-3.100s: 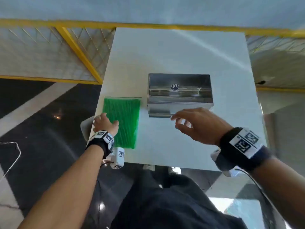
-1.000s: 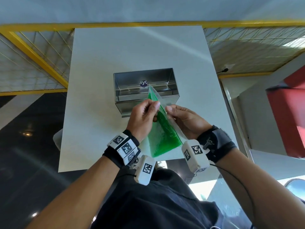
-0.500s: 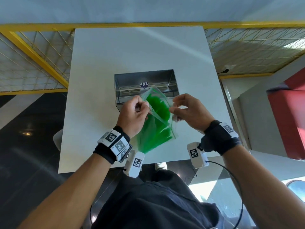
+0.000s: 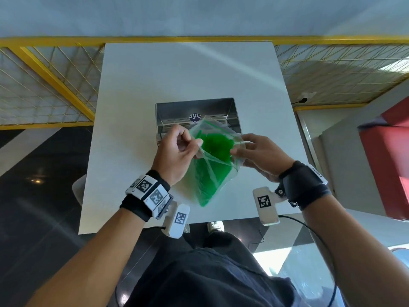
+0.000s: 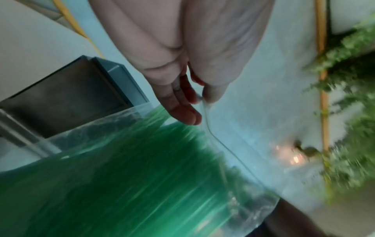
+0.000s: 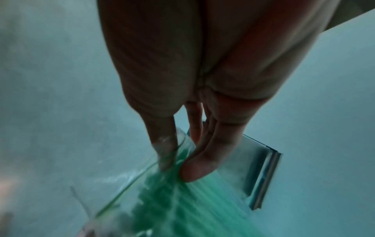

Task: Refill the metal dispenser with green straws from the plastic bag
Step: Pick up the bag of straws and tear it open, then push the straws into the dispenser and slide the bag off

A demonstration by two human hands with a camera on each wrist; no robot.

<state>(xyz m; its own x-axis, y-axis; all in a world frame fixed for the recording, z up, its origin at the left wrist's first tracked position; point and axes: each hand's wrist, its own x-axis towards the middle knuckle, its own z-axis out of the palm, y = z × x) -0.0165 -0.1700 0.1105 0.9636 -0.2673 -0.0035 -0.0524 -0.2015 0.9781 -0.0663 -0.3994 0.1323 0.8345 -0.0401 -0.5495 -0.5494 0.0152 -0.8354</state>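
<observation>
A clear plastic bag full of green straws hangs in the air over the near part of the white table. My left hand pinches the left lip of the bag's mouth and my right hand pinches the right lip, so the mouth gapes upward. Just beyond the bag stands the open metal dispenser, its inside bare metal with a blue logo. In the left wrist view the bag hangs below my fingers. In the right wrist view thumb and fingers clamp the bag edge.
A yellow railing with wire mesh runs behind and to both sides of the table. A red block stands at the right. Dark floor lies at the left. My wrist cameras' cable trails below the right arm.
The bag went from lying flat on the table's left to being held up before the dispenser. Over the last second both hands pulled its mouth wider open.
</observation>
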